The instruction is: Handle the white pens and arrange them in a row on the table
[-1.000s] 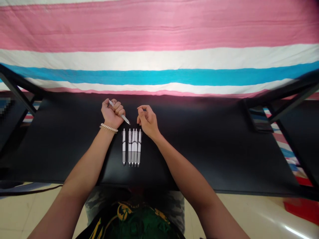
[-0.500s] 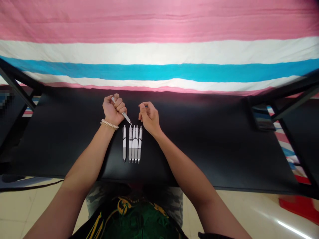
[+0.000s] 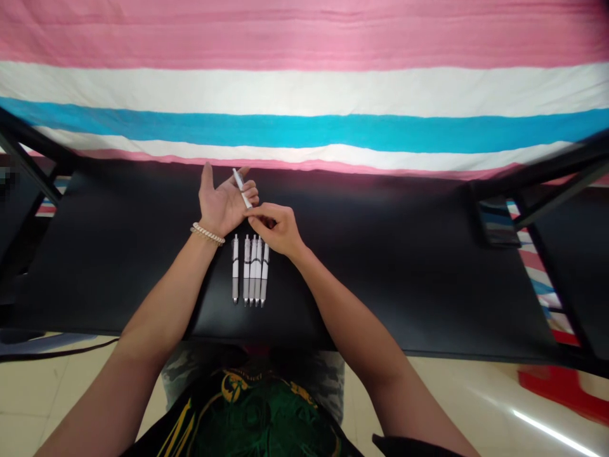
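Four pens (image 3: 250,270) lie side by side on black table (image 3: 380,285), grey ends toward body, leftmost a bit apart. Right hand (image 3: 278,230) hovers just past row's far end, thumb and forefinger pinched on lower end of pen (image 3: 240,186). Left hand (image 3: 221,206) sits beside it, palm up, fingers loose and spread. Pen's upper part lies across them, not gripped. Striped cloth (image 3: 304,89) hangs behind. Risk imo: pinch is on very end only, so pen could pivot, slip, drop onto row, knock it crooked.
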`<control>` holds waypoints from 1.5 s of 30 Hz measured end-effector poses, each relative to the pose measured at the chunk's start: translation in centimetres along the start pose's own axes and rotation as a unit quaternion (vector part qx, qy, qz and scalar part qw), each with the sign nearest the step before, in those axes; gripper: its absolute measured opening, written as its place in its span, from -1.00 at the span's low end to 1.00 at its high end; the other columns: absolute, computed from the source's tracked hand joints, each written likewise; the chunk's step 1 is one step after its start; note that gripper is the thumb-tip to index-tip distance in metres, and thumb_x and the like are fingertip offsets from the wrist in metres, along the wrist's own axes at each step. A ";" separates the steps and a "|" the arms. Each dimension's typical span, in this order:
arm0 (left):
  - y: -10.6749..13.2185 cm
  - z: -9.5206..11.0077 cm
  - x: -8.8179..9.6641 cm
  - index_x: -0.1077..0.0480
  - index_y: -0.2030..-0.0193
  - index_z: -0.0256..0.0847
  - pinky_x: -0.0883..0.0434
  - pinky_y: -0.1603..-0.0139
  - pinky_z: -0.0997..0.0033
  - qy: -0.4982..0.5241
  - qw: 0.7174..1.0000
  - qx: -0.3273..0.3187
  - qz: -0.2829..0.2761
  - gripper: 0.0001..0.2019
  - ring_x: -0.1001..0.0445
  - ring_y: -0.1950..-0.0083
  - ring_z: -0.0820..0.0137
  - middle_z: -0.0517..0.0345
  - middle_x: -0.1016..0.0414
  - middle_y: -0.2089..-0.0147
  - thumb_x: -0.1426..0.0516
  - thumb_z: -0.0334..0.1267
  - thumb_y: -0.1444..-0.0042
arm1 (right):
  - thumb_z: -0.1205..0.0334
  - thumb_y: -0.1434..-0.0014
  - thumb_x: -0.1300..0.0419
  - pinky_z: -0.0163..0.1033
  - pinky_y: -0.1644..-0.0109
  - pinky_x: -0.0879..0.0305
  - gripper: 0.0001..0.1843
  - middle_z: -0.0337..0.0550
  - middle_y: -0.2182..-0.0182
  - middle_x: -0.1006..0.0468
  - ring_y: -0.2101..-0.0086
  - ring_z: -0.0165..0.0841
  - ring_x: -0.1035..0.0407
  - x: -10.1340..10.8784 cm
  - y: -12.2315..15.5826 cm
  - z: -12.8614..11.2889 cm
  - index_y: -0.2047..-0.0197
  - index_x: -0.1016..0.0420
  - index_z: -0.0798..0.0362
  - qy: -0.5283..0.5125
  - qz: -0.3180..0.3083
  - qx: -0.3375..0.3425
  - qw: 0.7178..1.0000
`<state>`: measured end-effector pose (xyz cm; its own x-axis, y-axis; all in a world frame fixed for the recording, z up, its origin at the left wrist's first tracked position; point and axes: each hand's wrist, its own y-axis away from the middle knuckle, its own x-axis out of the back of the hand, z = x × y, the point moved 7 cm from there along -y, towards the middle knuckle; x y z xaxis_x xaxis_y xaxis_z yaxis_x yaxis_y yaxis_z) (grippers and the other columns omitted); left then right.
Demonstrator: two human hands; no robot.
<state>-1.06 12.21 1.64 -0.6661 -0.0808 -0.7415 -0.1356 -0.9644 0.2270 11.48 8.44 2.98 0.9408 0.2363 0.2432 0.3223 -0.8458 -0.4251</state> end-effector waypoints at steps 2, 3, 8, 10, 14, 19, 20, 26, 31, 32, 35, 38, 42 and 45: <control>-0.1 -0.3 -0.2 -0.50 0.04 -0.25 -0.54 0.24 0.21 -0.031 0.999 0.002 -0.026 -0.25 -0.56 0.17 0.14 -0.10 -0.49 0.29 0.04 0.46 -0.18 | 0.22 -0.25 -0.21 -0.31 0.39 -0.24 -0.83 -0.27 0.46 -0.52 0.52 -0.48 -0.26 0.1 0.0 0.3 0.21 -0.64 0.03 0.014 0.020 -0.009 1.000; -0.3 -0.3 -0.1 -0.51 0.02 -0.25 -0.55 0.14 0.18 -0.036 0.999 -0.003 -0.037 -0.25 -0.57 0.05 0.09 -0.16 -0.53 0.20 0.03 0.46 -0.18 | 0.23 -0.24 -0.21 -0.31 0.39 -0.25 -0.83 -0.27 0.47 -0.52 0.53 -0.48 -0.26 0.4 0.0 0.6 0.22 -0.64 0.04 0.025 0.040 -0.020 0.999; -1.1 1.0 2.1 -0.54 0.01 -0.14 -0.46 -0.17 0.35 -0.007 0.996 -0.087 0.001 -0.43 -0.41 -0.33 0.20 -0.08 -0.53 -0.13 -0.04 0.30 -0.23 | 0.29 -0.17 -0.19 -0.29 0.33 -0.26 -0.83 -0.27 0.51 -0.49 0.50 -0.43 -0.30 1.5 0.1 1.8 0.25 -0.64 0.05 0.135 0.113 -0.097 0.980; -1.2 1.4 2.9 -0.55 0.04 -0.11 -0.47 -0.15 0.35 -0.001 0.993 -0.111 0.033 -0.49 -0.44 -0.30 0.22 -0.04 -0.55 -0.12 -0.04 0.24 -0.24 | 0.30 -0.16 -0.20 -0.28 0.30 -0.26 -0.84 -0.26 0.49 -0.51 0.47 -0.42 -0.33 1.5 0.1 2.1 0.27 -0.64 0.04 0.173 0.105 -0.115 0.972; -1.2 1.4 3.2 -0.54 0.18 -0.16 -0.53 0.06 0.36 0.003 0.990 -0.110 0.083 -0.60 -0.58 -0.05 0.24 -0.05 -0.60 0.05 -0.05 0.10 -0.27 | 0.30 -0.15 -0.20 -0.28 0.28 -0.23 -0.84 -0.27 0.48 -0.51 0.45 -0.40 -0.35 1.1 0.1 2.3 0.29 -0.63 0.03 0.218 0.069 -0.117 0.966; -1.2 1.2 3.2 -0.40 0.40 -0.19 -0.29 0.53 0.55 0.009 0.987 -0.086 0.135 -0.74 -0.37 0.53 0.51 0.16 -0.39 0.47 -0.15 -0.08 -0.24 | 0.35 -0.12 -0.17 -0.28 0.29 -0.20 -0.84 -0.28 0.50 -0.45 0.45 -0.40 -0.33 0.8 0.1 2.3 0.30 -0.60 0.05 0.221 0.043 -0.106 0.969; -1.2 1.1 3.2 -0.36 0.43 -0.19 -0.23 0.58 0.55 0.018 0.988 -0.077 0.136 -0.74 -0.28 0.59 0.55 0.22 -0.31 0.52 -0.17 -0.11 -0.23 | 0.37 -0.11 -0.16 -0.28 0.28 -0.20 -0.84 -0.28 0.50 -0.44 0.45 -0.40 -0.32 0.8 0.1 2.3 0.31 -0.59 0.06 0.223 0.040 -0.105 0.968; -1.0 1.0 3.0 -0.19 0.51 -0.18 0.01 0.71 0.55 0.046 0.991 -0.035 0.120 -0.69 0.01 0.71 0.62 0.39 0.03 0.61 -0.19 -0.26 -0.20 | 0.40 -0.12 -0.15 -0.26 0.26 -0.19 -0.85 -0.26 0.48 -0.44 0.43 -0.38 -0.31 0.6 0.1 2.3 0.30 -0.56 0.07 0.241 0.027 -0.098 0.965; -0.9 1.0 3.0 -0.10 0.51 -0.17 0.10 0.74 0.53 0.024 0.994 -0.024 0.101 -0.67 0.13 0.72 0.63 0.43 0.14 0.63 -0.17 -0.27 -0.18 | 0.44 -0.14 -0.13 -0.25 0.23 -0.20 -0.83 -0.23 0.45 -0.45 0.42 -0.37 -0.30 0.6 0.5 2.0 0.29 -0.54 0.09 0.248 0.020 -0.088 0.964; -0.9 1.0 3.0 -0.09 0.51 -0.17 0.11 0.74 0.53 0.018 0.995 -0.024 0.098 -0.66 0.14 0.72 0.63 0.43 0.15 0.63 -0.17 -0.27 -0.19 | 0.44 -0.15 -0.12 -0.25 0.22 -0.20 -0.83 -0.22 0.45 -0.45 0.41 -0.37 -0.30 0.6 0.6 2.0 0.29 -0.53 0.09 0.251 0.016 -0.087 0.964; -1.0 0.9 3.1 -0.06 0.51 -0.16 0.12 0.74 0.52 -0.001 0.995 -0.027 0.098 -0.65 0.18 0.72 0.63 0.43 0.16 0.64 -0.15 -0.26 -0.19 | 0.40 -0.20 -0.12 -0.24 0.21 -0.20 -0.86 -0.22 0.45 -0.44 0.41 -0.37 -0.30 0.6 0.9 1.8 0.28 -0.52 0.08 0.256 0.014 -0.084 0.963; -1.1 0.9 3.1 -0.04 0.52 -0.15 0.13 0.74 0.51 -0.014 0.995 -0.026 0.100 -0.63 0.19 0.73 0.63 0.43 0.18 0.64 -0.17 -0.25 -0.18 | 0.30 -0.26 -0.14 -0.24 0.21 -0.22 -0.87 -0.25 0.46 -0.43 0.42 -0.37 -0.30 1.3 1.4 1.4 0.23 -0.52 0.07 0.249 0.036 -0.094 0.963; -1.1 0.8 3.1 -0.01 0.53 -0.15 0.15 0.74 0.51 -0.012 0.995 -0.027 0.096 -0.59 0.19 0.73 0.63 0.43 0.19 0.64 -0.19 -0.25 -0.16 | 0.17 -0.29 -0.16 -0.25 0.26 -0.23 -0.78 -0.30 0.49 -0.45 0.47 -0.38 -0.32 2.8 3.7 0.2 0.04 -0.48 0.05 0.214 0.071 -0.161 0.961; -1.1 0.8 3.2 0.01 0.53 -0.15 0.16 0.74 0.51 -0.006 0.995 -0.034 0.093 -0.58 0.20 0.72 0.63 0.44 0.19 0.64 -0.21 -0.26 -0.14 | 0.12 -0.27 -0.20 -0.25 0.28 -0.23 -0.73 -0.31 0.48 -0.48 0.47 -0.36 -0.35 2.6 7.1 -1.5 0.01 -0.43 0.04 0.209 0.028 -0.215 0.953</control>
<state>-3.61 13.21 -0.46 -0.6845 -0.2576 -0.6820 0.0407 -0.9475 0.3171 16.01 2.28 1.92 0.8017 0.0503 0.5956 0.1157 -0.9907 -0.0720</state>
